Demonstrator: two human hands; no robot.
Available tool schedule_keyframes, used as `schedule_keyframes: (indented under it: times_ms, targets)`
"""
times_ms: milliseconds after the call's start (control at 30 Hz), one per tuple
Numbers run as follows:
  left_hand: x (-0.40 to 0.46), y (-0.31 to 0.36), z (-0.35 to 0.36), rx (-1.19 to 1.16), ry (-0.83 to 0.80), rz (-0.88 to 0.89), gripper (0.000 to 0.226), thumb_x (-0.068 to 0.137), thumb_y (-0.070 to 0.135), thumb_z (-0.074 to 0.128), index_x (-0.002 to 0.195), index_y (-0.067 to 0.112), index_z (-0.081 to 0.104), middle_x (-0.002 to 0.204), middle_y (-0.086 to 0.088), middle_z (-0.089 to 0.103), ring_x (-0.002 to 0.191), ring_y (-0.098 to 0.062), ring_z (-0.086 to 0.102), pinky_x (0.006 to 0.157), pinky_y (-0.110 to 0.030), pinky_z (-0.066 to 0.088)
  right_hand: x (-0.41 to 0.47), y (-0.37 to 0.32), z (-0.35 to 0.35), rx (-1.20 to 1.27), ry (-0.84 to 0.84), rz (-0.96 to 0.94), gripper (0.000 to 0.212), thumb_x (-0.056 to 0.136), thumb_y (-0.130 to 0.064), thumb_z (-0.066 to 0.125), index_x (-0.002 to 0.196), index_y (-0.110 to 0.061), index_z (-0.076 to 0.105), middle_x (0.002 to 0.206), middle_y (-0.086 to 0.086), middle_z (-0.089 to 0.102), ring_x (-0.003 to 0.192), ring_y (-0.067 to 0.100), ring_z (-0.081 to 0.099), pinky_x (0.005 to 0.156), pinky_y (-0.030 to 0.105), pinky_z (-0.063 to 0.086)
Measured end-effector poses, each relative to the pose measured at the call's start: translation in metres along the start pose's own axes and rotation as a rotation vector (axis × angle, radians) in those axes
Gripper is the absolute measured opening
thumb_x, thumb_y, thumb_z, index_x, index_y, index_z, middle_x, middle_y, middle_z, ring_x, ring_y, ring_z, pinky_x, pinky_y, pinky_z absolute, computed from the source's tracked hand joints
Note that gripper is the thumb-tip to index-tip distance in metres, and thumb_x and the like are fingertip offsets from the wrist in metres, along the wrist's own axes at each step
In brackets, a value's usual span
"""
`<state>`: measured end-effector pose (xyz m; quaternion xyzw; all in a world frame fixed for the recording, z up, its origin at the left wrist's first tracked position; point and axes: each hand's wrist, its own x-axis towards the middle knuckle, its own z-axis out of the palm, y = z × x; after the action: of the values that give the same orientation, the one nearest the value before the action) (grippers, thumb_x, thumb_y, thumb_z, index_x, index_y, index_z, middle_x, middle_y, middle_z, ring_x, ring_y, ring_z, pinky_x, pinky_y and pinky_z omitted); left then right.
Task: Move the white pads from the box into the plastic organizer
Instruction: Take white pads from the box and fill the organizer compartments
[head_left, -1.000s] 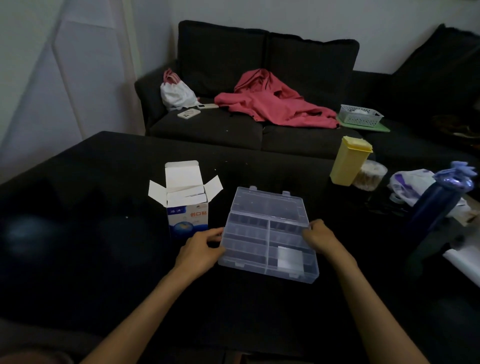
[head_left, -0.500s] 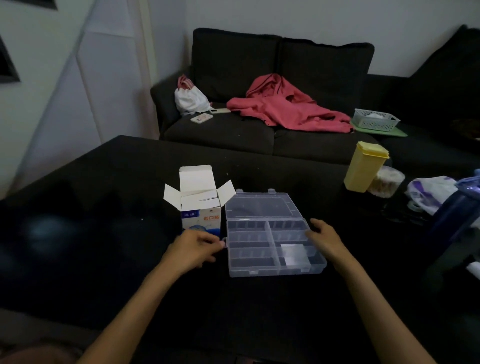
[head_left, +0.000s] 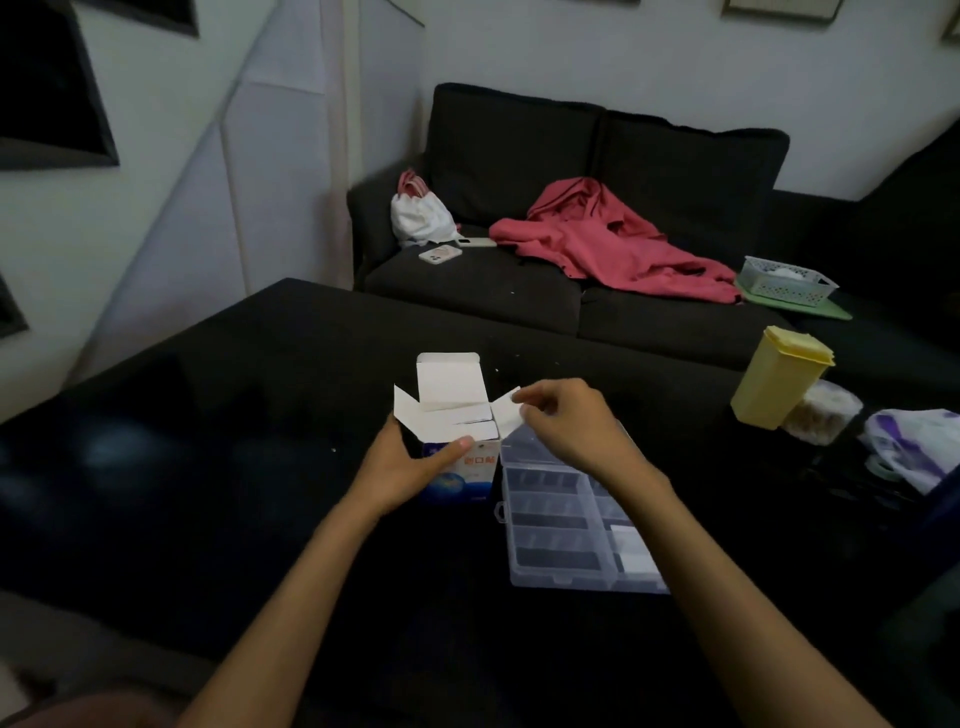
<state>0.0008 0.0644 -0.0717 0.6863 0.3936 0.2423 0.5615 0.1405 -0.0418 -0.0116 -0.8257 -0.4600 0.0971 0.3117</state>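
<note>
A small white and blue cardboard box (head_left: 479, 467) stands upright on the black table (head_left: 249, 415) with its top flaps spread. White pads (head_left: 465, 422) show in its mouth. My left hand (head_left: 408, 467) grips the box's front left side, thumb on the printed face. My right hand (head_left: 571, 428) hovers over the box's right flap with thumb and forefinger close together at the flap's tip; I cannot tell whether they pinch it. The clear plastic organizer (head_left: 550, 525) lies open just right of the box, partly under my right forearm. One white pad (head_left: 631, 553) lies in a near-right compartment.
At the table's right stand a yellow lidded container (head_left: 774, 379), a clear jar (head_left: 821, 413) and a white and purple plastic bag (head_left: 914, 447). Behind the table is a dark sofa (head_left: 519, 156) with a pink garment (head_left: 608, 244), a white bag (head_left: 421, 218) and a small basket (head_left: 784, 280).
Both hands have left the organizer. My left hand has taken hold of the box, and my right hand has moved up and left over the box's right flap. The camera has tilted up.
</note>
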Motion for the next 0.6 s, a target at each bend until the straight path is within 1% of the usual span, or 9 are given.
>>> schedule_keyframes:
  times_ms: [33,67,133,200,300,367,467,500,600]
  targets:
    - [0.002,0.001,0.0,-0.031,-0.009,-0.045,0.072,0.08,0.035,0.07,0.141,0.018,0.035,0.141,-0.005,0.046,0.129,-0.023,0.044,0.096,-0.035,0.041,0.006,-0.002,0.003,-0.031,-0.021,0.005,0.027,0.095,-0.017,0.049,0.119,-0.022,0.06,0.127,0.002,0.058,0.108,0.014,0.056,0.086,0.029,0.051]
    - [0.003,0.001,0.001,-0.058,-0.022,-0.069,0.068,0.084,0.037,0.066,0.141,0.018,0.036,0.141,-0.007,0.046,0.128,-0.023,0.046,0.097,-0.036,0.042,0.01,-0.004,0.006,-0.062,-0.045,0.017,0.027,0.095,-0.015,0.049,0.118,-0.022,0.061,0.128,0.003,0.058,0.11,0.015,0.056,0.089,0.031,0.05]
    - [0.005,-0.003,-0.002,-0.086,-0.041,-0.078,0.061,0.088,0.036,0.06,0.141,0.018,0.037,0.14,-0.008,0.047,0.125,-0.023,0.048,0.097,-0.036,0.043,0.018,-0.005,0.011,-0.113,-0.091,0.042,0.029,0.094,-0.011,0.048,0.118,-0.02,0.061,0.127,0.004,0.058,0.104,0.015,0.058,0.083,0.027,0.048]
    - [0.003,-0.006,-0.005,-0.083,-0.047,-0.068,0.058,0.089,0.033,0.059,0.14,0.018,0.038,0.14,-0.008,0.048,0.125,-0.023,0.048,0.094,-0.035,0.044,0.021,-0.006,0.013,-0.145,-0.121,0.071,0.029,0.093,-0.011,0.049,0.118,-0.018,0.062,0.122,0.004,0.061,0.097,0.015,0.058,0.08,0.028,0.048]
    - [-0.004,-0.009,-0.004,-0.066,-0.052,-0.042,0.055,0.089,0.028,0.06,0.139,0.017,0.039,0.139,-0.007,0.049,0.126,-0.022,0.048,0.091,-0.032,0.043,0.019,-0.005,0.012,-0.157,-0.147,0.101,0.026,0.093,-0.015,0.051,0.116,-0.018,0.063,0.121,0.003,0.061,0.101,0.016,0.059,0.079,0.027,0.046]
    - [-0.01,-0.014,0.001,-0.024,-0.015,-0.028,0.056,0.088,0.027,0.063,0.138,0.018,0.041,0.137,-0.005,0.05,0.125,-0.022,0.048,0.095,-0.035,0.044,0.013,-0.003,0.012,-0.136,-0.168,0.102,0.025,0.093,-0.016,0.052,0.115,-0.018,0.063,0.125,0.003,0.059,0.103,0.017,0.059,0.081,0.028,0.046]
    - [-0.019,-0.021,0.007,0.003,0.09,-0.007,0.056,0.083,0.024,0.069,0.134,0.021,0.045,0.132,-0.003,0.055,0.12,-0.021,0.053,0.098,-0.042,0.047,0.002,0.001,0.016,-0.103,-0.183,0.089,0.025,0.092,-0.018,0.054,0.116,-0.019,0.063,0.122,0.007,0.06,0.088,0.016,0.062,0.076,0.029,0.052]
    - [-0.02,-0.022,0.008,-0.017,0.104,-0.02,0.058,0.081,0.024,0.07,0.133,0.02,0.046,0.131,-0.003,0.055,0.118,-0.021,0.054,0.097,-0.044,0.047,-0.001,0.002,0.017,-0.092,-0.179,0.086,0.026,0.092,-0.018,0.055,0.116,-0.019,0.063,0.122,0.008,0.059,0.089,0.017,0.061,0.076,0.03,0.053]
    - [-0.02,-0.021,0.008,-0.11,0.089,-0.064,0.059,0.079,0.02,0.072,0.132,0.019,0.046,0.128,-0.004,0.057,0.114,-0.021,0.056,0.095,-0.046,0.049,-0.005,0.002,0.021,-0.056,-0.144,0.092,0.026,0.091,-0.021,0.057,0.116,-0.019,0.063,0.125,0.01,0.058,0.103,0.02,0.059,0.084,0.037,0.055]
